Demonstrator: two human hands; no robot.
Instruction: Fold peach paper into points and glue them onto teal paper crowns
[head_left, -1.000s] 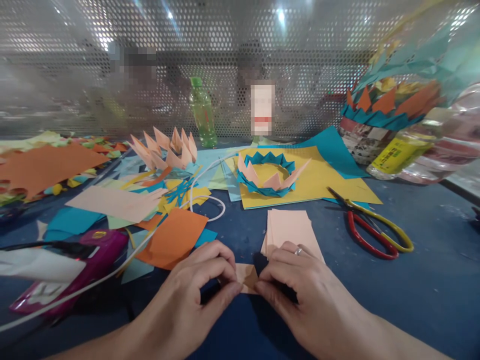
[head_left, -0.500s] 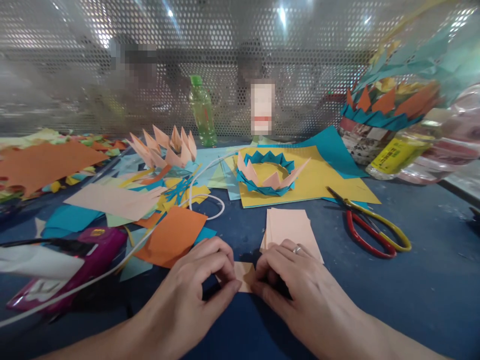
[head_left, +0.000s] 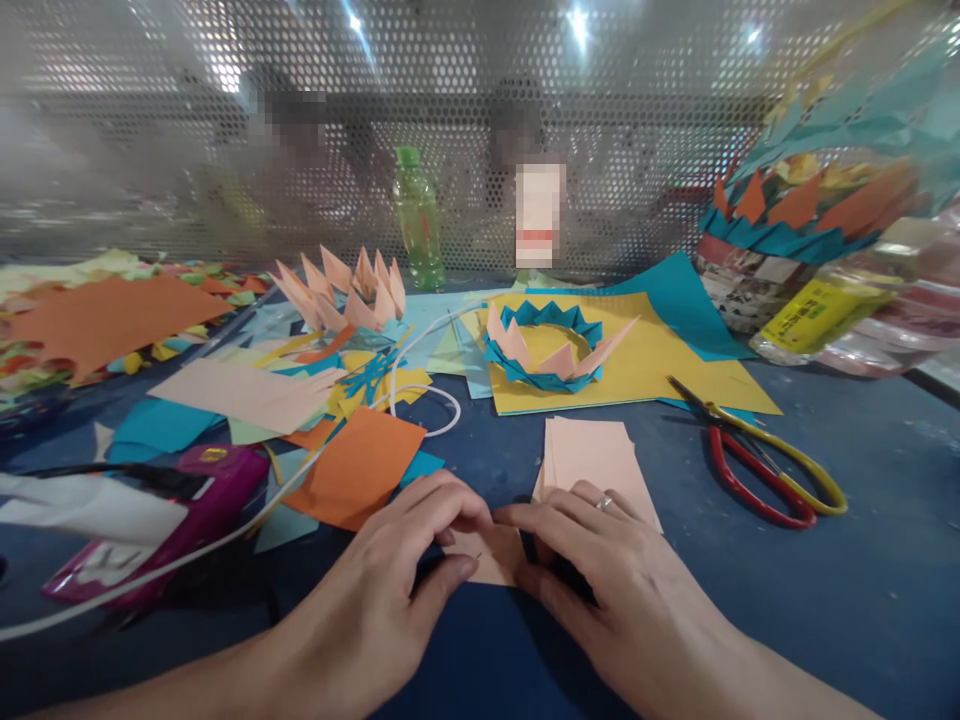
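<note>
Both hands clamp one small folded paper [head_left: 491, 558], low centre of frame. The left hand [head_left: 390, 590] pinches its left edge and the right hand [head_left: 600, 570] its right. Its long axis runs left to right, equally near both.

Matt, smooth paper: the peach paper piece [head_left: 491, 562], lying on what I read as a matt, scuffed dark-blue tabletop [head_left: 825, 600]. Behind, I see a perforated metal screen [head_left: 150, 120] with a dull sheen. Glossy plastic covers the handles of the scissors [head_left: 720, 425] and the magenta glue gun [head_left: 217, 490].
</note>
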